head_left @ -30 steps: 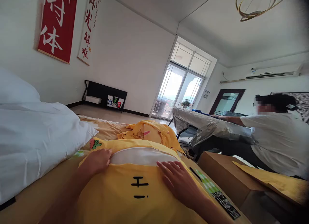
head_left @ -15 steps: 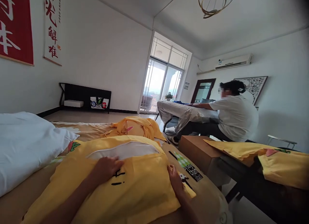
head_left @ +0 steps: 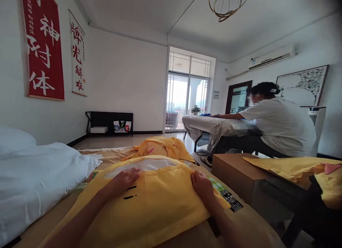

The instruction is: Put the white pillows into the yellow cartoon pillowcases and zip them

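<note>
A yellow pillowcase (head_left: 160, 201) lies in front of me with black printed marks. White pillow filling (head_left: 149, 165) shows through its long opening on the far side. My left hand (head_left: 125, 182) is closed on the near edge of that opening, left of the middle. At the right end of the same edge, my right hand (head_left: 200, 184) grips the fabric with curled fingers. Beyond the pillowcase sits a bunched yellow cloth (head_left: 171, 148) with a pink mark. How far the filling reaches inside is hidden by the fabric.
White pillows (head_left: 53, 180) rest to the left on the brown patterned bedding (head_left: 256, 219). A cardboard box (head_left: 237, 169) and another yellow cloth (head_left: 291, 168) are at the right. A person (head_left: 283, 123) in a white shirt leans over a covered table (head_left: 208, 124).
My view has tilted up and levelled. My right hand has shifted to the pillowcase's far right corner and closed there, while my left hand stays at the opening's edge.
</note>
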A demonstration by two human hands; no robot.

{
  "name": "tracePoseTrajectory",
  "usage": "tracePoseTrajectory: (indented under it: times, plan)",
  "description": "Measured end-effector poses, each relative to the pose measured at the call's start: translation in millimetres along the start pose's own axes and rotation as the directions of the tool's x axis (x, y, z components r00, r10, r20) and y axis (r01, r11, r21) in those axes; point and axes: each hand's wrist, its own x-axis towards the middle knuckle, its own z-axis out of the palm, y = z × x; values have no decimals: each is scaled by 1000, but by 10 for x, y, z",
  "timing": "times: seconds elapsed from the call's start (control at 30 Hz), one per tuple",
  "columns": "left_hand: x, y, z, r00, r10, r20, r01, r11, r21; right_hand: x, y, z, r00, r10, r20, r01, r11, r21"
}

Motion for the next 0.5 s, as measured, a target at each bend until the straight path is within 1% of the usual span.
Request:
tracePoseTrajectory:
  times: [0.03,0.07,0.1,0.13,0.17,0.23,0.3,0.37,0.43,0.5]
  plan:
    - [-24,56,147,998,-11,66,10,1000,25,-20,127,-68,999,1,52,7,988,-155]
    - [-32,103,271,992,-40,118,33,997,66,-53,245,-123,994,15,109,14,967,-256]
    - [-22,143,361,987,-76,143,61,992,106,-95,347,-170,986,35,161,14,956,-293]
    - [7,180,409,984,-106,146,86,987,139,-136,429,-214,978,53,202,10,954,-301]
    - [52,221,415,981,-129,142,105,981,164,-166,486,-261,972,67,224,4,953,-302]
    - [174,335,331,979,-159,130,128,967,221,-161,524,-366,968,78,240,1,950,-314]
    - [308,524,202,986,-144,89,111,948,299,-44,460,-476,964,57,260,25,953,-303]
    - [442,794,127,997,-60,55,39,946,321,168,305,-555,946,15,324,76,961,-266]
    - [595,1097,156,997,45,61,-61,958,282,416,84,-577,913,-33,407,133,967,-220]
    - [787,1350,273,991,90,99,-112,964,240,636,-160,-536,889,-80,450,181,966,-186]
